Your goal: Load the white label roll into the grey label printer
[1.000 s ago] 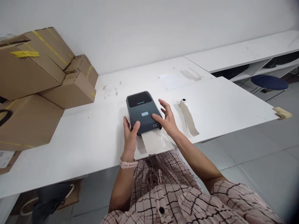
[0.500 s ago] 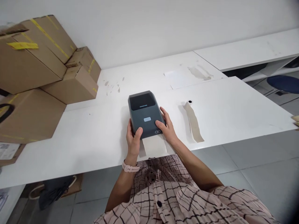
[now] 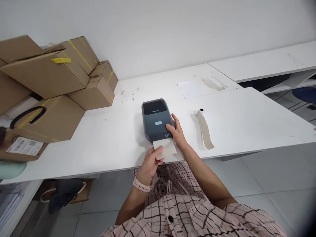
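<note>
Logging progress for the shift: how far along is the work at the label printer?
Done: a label strip sticks out of the front slot of the printer. In hand: the left hand pinches the strip's near edge; the right hand rests on the printer's front right corner. Left: the strip is not yet torn free; the paper roll lies apart.

printer [image 3: 157, 120] at the table's [image 3: 103, 148] front edge; boxes [image 3: 61, 85] at its back-left; paper roll [image 3: 204, 128] right of the printer.

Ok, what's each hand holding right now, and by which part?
The left hand pinches the label by its near left corner. The right hand holds the printer at its front right corner.
</note>
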`<state>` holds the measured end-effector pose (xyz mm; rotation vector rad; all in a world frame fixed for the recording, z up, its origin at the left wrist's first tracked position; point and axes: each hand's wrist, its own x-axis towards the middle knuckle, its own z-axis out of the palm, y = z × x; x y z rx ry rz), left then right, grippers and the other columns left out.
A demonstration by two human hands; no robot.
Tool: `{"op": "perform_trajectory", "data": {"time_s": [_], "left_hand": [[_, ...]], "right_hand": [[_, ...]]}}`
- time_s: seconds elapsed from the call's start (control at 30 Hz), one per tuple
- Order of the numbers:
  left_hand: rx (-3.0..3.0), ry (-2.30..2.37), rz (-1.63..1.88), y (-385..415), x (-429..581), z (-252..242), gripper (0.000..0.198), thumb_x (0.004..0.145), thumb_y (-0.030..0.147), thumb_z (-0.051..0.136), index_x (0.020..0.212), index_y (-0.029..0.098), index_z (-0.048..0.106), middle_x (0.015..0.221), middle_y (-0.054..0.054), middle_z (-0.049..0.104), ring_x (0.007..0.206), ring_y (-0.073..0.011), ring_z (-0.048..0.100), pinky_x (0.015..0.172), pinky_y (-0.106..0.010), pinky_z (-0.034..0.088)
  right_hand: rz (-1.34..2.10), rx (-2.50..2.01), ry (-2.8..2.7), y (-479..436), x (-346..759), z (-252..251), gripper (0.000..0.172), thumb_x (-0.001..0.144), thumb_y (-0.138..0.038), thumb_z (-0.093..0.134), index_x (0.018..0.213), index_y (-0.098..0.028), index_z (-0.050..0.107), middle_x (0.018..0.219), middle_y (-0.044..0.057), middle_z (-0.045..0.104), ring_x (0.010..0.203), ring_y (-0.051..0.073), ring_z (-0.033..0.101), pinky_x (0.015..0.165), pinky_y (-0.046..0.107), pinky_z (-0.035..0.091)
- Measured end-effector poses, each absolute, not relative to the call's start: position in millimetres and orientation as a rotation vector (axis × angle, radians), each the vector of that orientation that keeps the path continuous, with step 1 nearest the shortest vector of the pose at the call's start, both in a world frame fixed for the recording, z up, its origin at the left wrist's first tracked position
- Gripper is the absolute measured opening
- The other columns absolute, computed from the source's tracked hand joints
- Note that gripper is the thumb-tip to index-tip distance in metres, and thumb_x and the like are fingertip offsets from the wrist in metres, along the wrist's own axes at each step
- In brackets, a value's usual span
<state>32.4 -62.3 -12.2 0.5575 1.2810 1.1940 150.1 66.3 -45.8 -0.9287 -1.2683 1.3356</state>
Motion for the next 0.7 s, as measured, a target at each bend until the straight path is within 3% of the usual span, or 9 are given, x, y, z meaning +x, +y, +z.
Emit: {"op": "perform_trajectory", "data": {"time_s": [0.1, 0.2, 0.3, 0.4, 0.43, 0.5, 0.6, 0.7], "left_hand": [[0.568, 1.277, 1.241, -58, 31, -4, 0.052, 0.060, 0.059, 0.090, 0.078, 0.017, 0.064, 0.063, 0.003, 0.059, 0.048, -0.0066, 0.047, 0.044, -0.021, 0.034], [0.712, 1.371, 1.202, -67, 25, -13, 0.053, 0.065, 0.065, 0.085, 0.074, 0.017, 0.065, 0.057, 0.003, 0.057, 0.047, -0.0088, 0.046, 0.045, -0.023, 0.036], [0.851, 1.513, 1.255, -76, 10, -28, 0.048, 0.080, 0.066, 0.073, 0.075, 0.019, 0.066, 0.062, 0.001, 0.059, 0.052, -0.0115, 0.051, 0.048, -0.024, 0.040], [0.943, 1.723, 1.498, -73, -6, -29, 0.041, 0.092, 0.061, 0.064, 0.105, 0.023, 0.071, 0.103, -0.007, 0.074, 0.089, -0.0194, 0.069, 0.071, -0.029, 0.055], [0.980, 1.767, 1.560, -69, -9, -26, 0.042, 0.094, 0.059, 0.061, 0.118, 0.025, 0.068, 0.124, -0.009, 0.072, 0.109, -0.0227, 0.068, 0.086, -0.033, 0.057], [1.063, 1.763, 1.583, -57, -11, -17, 0.052, 0.098, 0.058, 0.057, 0.140, 0.028, 0.059, 0.155, -0.009, 0.055, 0.142, -0.0269, 0.053, 0.112, -0.039, 0.048], [1.099, 1.645, 1.517, -42, -7, -7, 0.064, 0.099, 0.060, 0.052, 0.155, 0.030, 0.046, 0.170, -0.006, 0.038, 0.157, -0.0278, 0.036, 0.126, -0.041, 0.036], [1.059, 1.584, 1.513, -35, -1, -7, 0.070, 0.100, 0.063, 0.048, 0.160, 0.029, 0.040, 0.172, -0.004, 0.034, 0.159, -0.0275, 0.031, 0.129, -0.041, 0.032]], "right_hand": [[1.068, -0.978, -1.447, 61, 156, -30, 0.085, 0.092, -0.058, 0.060, 0.162, -0.026, 0.026, 0.166, 0.016, 0.039, 0.153, 0.033, 0.039, 0.121, 0.061, 0.038], [0.567, -0.923, -1.755, 54, 164, -6, 0.063, 0.099, -0.043, 0.053, 0.158, -0.029, 0.034, 0.149, 0.010, 0.061, 0.157, 0.029, 0.033, 0.127, 0.061, 0.027], [0.313, -0.776, -2.042, 48, 166, 10, 0.057, 0.102, -0.034, 0.050, 0.157, -0.030, 0.035, 0.124, 0.006, 0.076, 0.150, 0.029, 0.044, 0.129, 0.061, 0.021], [0.224, -0.744, -2.226, 45, 158, 17, 0.051, 0.102, -0.034, 0.048, 0.152, -0.027, 0.042, 0.124, 0.008, 0.075, 0.137, 0.032, 0.057, 0.128, 0.060, 0.021], [0.207, -0.753, -2.263, 44, 155, 18, 0.046, 0.103, -0.035, 0.047, 0.148, -0.026, 0.047, 0.124, 0.010, 0.074, 0.132, 0.032, 0.061, 0.127, 0.059, 0.023], [0.202, -0.768, -2.294, 44, 149, 20, 0.038, 0.103, -0.038, 0.047, 0.137, -0.024, 0.056, 0.118, 0.011, 0.074, 0.121, 0.032, 0.066, 0.125, 0.059, 0.027], [0.296, -0.779, -2.181, 43, 153, 19, 0.034, 0.102, -0.043, 0.051, 0.131, -0.027, 0.058, 0.112, 0.009, 0.075, 0.115, 0.031, 0.068, 0.123, 0.060, 0.031], [0.517, -0.910, -1.877, 39, 169, 3, 0.048, 0.102, -0.050, 0.052, 0.145, -0.030, 0.049, 0.141, 0.011, 0.065, 0.136, 0.033, 0.057, 0.120, 0.061, 0.037]]}}
